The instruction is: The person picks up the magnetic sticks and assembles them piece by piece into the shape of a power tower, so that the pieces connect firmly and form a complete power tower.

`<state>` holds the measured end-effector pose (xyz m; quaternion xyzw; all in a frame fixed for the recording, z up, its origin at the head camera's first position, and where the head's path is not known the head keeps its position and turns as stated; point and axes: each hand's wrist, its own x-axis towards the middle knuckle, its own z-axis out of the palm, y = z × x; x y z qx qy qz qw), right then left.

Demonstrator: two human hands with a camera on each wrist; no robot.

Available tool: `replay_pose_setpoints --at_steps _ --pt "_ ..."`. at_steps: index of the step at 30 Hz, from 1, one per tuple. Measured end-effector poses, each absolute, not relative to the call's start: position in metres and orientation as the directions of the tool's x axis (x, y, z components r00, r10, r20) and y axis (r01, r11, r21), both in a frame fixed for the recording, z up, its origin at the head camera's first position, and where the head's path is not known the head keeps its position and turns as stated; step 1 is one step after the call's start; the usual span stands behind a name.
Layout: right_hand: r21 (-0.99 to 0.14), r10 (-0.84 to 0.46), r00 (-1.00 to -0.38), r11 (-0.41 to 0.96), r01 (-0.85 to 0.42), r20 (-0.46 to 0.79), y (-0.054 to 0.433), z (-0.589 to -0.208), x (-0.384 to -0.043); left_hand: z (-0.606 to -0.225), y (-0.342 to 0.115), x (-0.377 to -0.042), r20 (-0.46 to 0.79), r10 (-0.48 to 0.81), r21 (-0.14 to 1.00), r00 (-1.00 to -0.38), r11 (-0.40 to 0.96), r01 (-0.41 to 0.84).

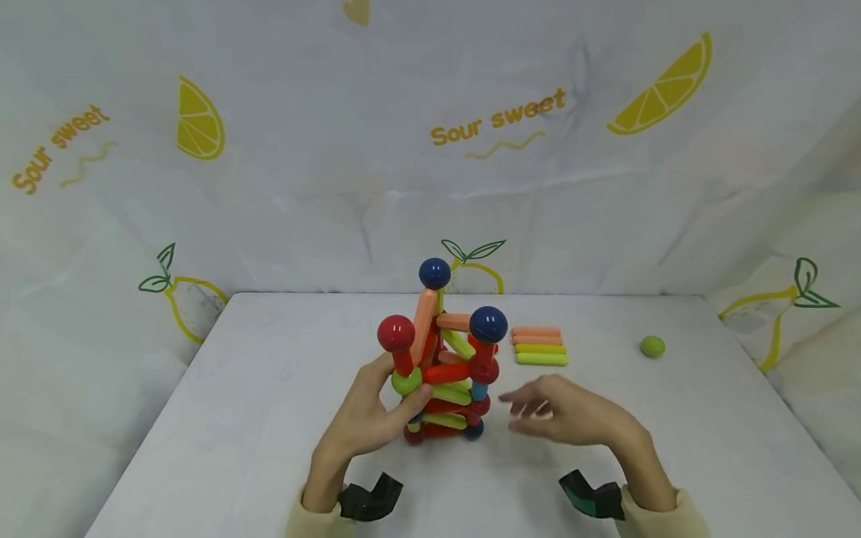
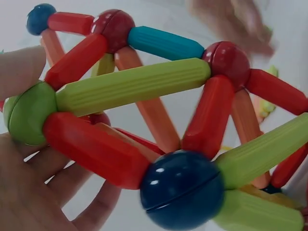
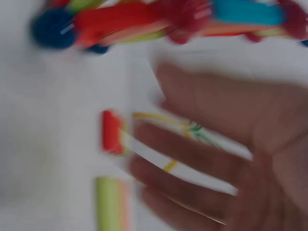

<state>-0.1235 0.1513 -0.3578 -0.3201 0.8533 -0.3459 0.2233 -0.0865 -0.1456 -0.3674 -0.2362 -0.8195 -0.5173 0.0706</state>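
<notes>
A tall tower of magnetic rods and balls [image 1: 447, 373] stands on the table in red, yellow-green, orange and blue pieces. My left hand [image 1: 370, 411] grips its left side, the thumb by a green ball [image 2: 31, 113] and the other fingers behind it. Two dark blue balls [image 1: 488, 324] and a red ball [image 1: 395, 333] top its uprights. Just right of the tower my right hand [image 1: 565, 411] hovers with nothing in it, fingers loosely spread. In the right wrist view this hand is blurred, below the tower's red and blue rods [image 3: 248, 12].
Several loose rods [image 1: 541, 347], orange and yellow-green, lie side by side behind the right hand. A short red rod [image 3: 111, 132] shows near them in the right wrist view. A single green ball [image 1: 652, 346] rests farther right. Behind the white table [image 1: 235, 418] hangs a lemon-print cloth [image 1: 303, 172].
</notes>
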Motion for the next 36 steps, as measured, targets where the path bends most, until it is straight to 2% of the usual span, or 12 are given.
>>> replay_pose_setpoints --at_steps 2,4,6,10,15,20,24,26,28,30,33,36 --pt "-0.603 -0.547 -0.833 0.695 -0.392 -0.089 0.154 -0.372 -0.136 -0.37 -0.144 -0.088 0.362 0.312 0.828 -0.879 0.325 0.456" --pt "-0.517 -0.416 -0.909 0.784 -0.344 -0.026 0.154 -0.385 -0.146 -0.373 -0.143 -0.089 0.369 0.306 0.839 -0.878 0.296 0.456" --pt "-0.462 -0.36 -0.933 0.828 -0.318 -0.004 0.154 -0.396 -0.155 -0.374 -0.142 -0.09 0.374 0.3 0.847 -0.878 0.275 0.455" --pt "-0.395 -0.332 -0.942 0.872 -0.288 -0.046 0.155 -0.41 -0.165 -0.376 -0.142 -0.09 0.369 0.297 0.854 -0.881 0.264 0.448" --pt "-0.355 -0.295 -0.955 0.897 -0.264 -0.035 0.156 -0.421 -0.172 -0.376 -0.141 -0.09 0.367 0.299 0.848 -0.881 0.282 0.449" --pt "-0.32 -0.316 -0.948 0.901 -0.292 -0.024 0.156 -0.427 -0.175 -0.374 -0.138 -0.089 0.477 0.198 0.782 -0.857 0.351 0.516" --pt "-0.352 -0.309 -0.95 0.895 -0.274 -0.048 0.155 -0.422 -0.174 -0.366 -0.135 -0.086 0.618 0.064 0.701 -0.784 0.405 0.586" --pt "-0.423 -0.301 -0.953 0.867 -0.265 -0.02 0.154 -0.409 -0.172 -0.361 -0.135 -0.083 0.677 0.017 0.665 -0.736 0.413 0.622" --pt "-0.499 -0.303 -0.95 0.814 -0.299 0.074 0.152 -0.385 -0.168 -0.357 -0.136 -0.081 0.712 -0.008 0.64 -0.702 0.421 0.643" --pt "-0.558 -0.292 -0.926 0.739 -0.378 0.239 0.148 -0.355 -0.161 -0.354 -0.137 -0.08 0.737 -0.018 0.617 -0.676 0.426 0.661" --pt "-0.627 -0.213 -0.84 0.58 -0.52 0.499 0.137 -0.303 -0.147 -0.352 -0.139 -0.079 0.746 -0.017 0.605 -0.666 0.436 0.666" --pt "-0.665 -0.123 -0.748 0.38 -0.643 0.652 0.122 -0.255 -0.13 -0.35 -0.14 -0.08 0.752 -0.007 0.595 -0.659 0.439 0.673"
